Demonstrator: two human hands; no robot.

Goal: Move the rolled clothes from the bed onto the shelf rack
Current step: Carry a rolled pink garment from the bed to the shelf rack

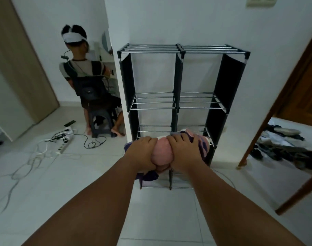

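I hold a bundle of rolled clothes in front of the shelf rack, at the height of its lower tiers. The bundle is pink in the middle, with purple cloth showing at the left and below, and striped pink-and-purple cloth at the right. My left hand grips its left side. My right hand grips its right side. The rack is black with metal-bar shelves, two columns wide, standing against the white wall. Its upper shelves hold nothing. The bed is out of view.
A person sits on a stool at the left, back turned. Cables and a power strip lie on the tiled floor at the left. A wooden door frame stands at the right, with a heap of clothes behind it.
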